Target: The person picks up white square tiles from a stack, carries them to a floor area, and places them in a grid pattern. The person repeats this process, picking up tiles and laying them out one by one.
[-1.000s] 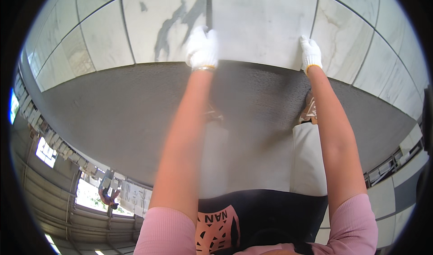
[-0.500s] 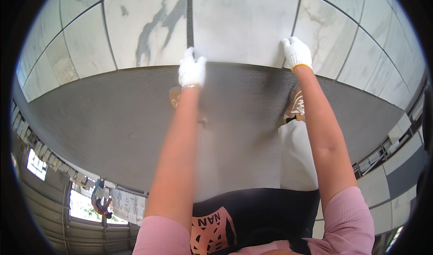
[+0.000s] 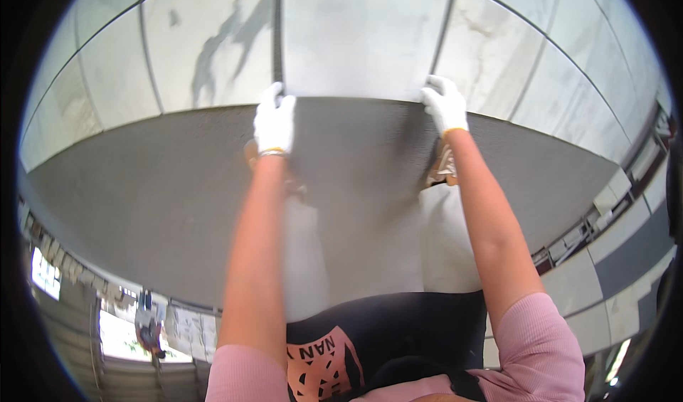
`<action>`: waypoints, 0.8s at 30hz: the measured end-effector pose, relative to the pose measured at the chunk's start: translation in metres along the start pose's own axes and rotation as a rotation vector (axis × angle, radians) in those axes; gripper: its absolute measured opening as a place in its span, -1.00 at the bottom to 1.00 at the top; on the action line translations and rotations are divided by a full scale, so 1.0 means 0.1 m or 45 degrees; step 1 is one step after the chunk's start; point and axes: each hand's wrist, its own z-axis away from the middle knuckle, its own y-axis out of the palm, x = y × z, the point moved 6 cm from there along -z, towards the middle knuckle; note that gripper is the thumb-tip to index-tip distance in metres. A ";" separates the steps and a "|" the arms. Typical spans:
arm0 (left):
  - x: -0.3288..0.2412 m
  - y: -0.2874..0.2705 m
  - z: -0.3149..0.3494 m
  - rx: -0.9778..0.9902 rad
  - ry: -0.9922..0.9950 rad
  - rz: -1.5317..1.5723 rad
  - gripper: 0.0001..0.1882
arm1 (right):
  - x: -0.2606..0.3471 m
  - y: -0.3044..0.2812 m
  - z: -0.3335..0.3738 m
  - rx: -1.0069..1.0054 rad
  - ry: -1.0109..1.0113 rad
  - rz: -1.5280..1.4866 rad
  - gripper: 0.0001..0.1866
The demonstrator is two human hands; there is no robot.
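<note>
Both my hands wear white gloves with yellow cuffs. In front of me a plain white stone slab (image 3: 359, 39) lies flat among marbled ones. My left hand (image 3: 274, 123) is at its near left corner, fingers apart, the tips by the dark gap beside the grey-veined slab (image 3: 213, 43). At the near right corner is my right hand (image 3: 447, 104), its fingers loosely bent and apart, close to the slab's edge. Whether the fingertips touch the stone is hard to tell. Neither hand is wrapped round anything.
Grey floor (image 3: 156, 196) stretches between me and the slab row. My shoe (image 3: 445, 166) stands below my right hand. More pale slabs (image 3: 491, 53) continue to the right. Behind me, at the lower left, a person (image 3: 151, 336) is near upright slabs (image 3: 191, 331).
My hands have drawn back slightly from the slab's near corners, and the right fingers have loosened from a closed curl. The whole view has shifted, so things appear further left.
</note>
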 end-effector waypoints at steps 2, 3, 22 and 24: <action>0.18 -0.20 0.11 -0.048 0.019 0.082 -0.55 | 0.10 -0.01 0.04 -0.071 -0.180 0.306 -0.53; 0.35 -0.31 0.16 -0.117 -0.104 0.196 -0.59 | 0.25 0.00 0.09 -0.125 -0.396 0.419 -0.53; 0.49 -0.19 -0.33 0.032 -0.439 0.767 -0.67 | 2.98 2.24 -0.51 0.094 -0.972 0.890 -0.27; 0.65 -0.06 -0.39 -0.059 -0.449 0.815 -0.71 | 3.11 2.28 -0.57 -0.006 -1.048 0.789 -0.52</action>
